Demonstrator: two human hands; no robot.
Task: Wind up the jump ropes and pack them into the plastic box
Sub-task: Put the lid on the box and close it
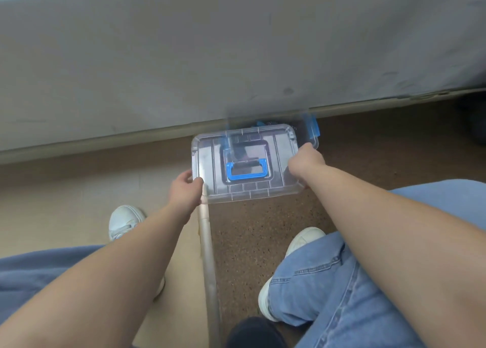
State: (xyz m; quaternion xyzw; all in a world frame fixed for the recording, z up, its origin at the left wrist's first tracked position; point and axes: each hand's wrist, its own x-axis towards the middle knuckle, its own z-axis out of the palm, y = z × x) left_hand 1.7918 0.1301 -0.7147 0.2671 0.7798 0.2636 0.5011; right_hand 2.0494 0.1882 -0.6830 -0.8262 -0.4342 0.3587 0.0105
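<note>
Both hands held the clear lid [278,161], blue handle [248,171] up, tilted toward the person. Left hand [184,190] pinched the lid's corner at approx 8 o'clock, thumb on top, fingers under. Right hand [306,161] was closed as a grip on the edge at approx 3 o'clock. The box [301,132] sat on the floor [249,229] under and behind the lid, showing only at the lid's 1 o'clock w/ a blue latch [313,128]. It was tight against the foot of the grey bed side [210,58]. Heavy blur there. Ropes couldn't be made out; dark shapes behind the lid's 12 o'clock edge were too smeared to call.

Step, prob: lid handling at the box. Whether going on or coming off couldn't be told.

- To do it well: keep both grips on opposite edges so the lid stays level, line the corners up w/ the box rim and keep the latches swung clear. Nothing should be trapped under the rim.
- One corner pinch is weak, so a slip would tip the lid.

Edges and room:

- 12 o'clock was blocked by the bed side, no travel that way.
- A beige bar [207,242] ran from the lid's 7 o'clock corner down toward 6 o'clock. It was just beside the left hand and looked like a snag risk.
- Shoes sat at 8 o'clock [126,221] and 5 o'clock [302,240], knees lower still.
- Open floor lay at 3 o'clock and 9 o'clock and between the feet, so pulling back toward 6 o'clock looked easiest.
</note>
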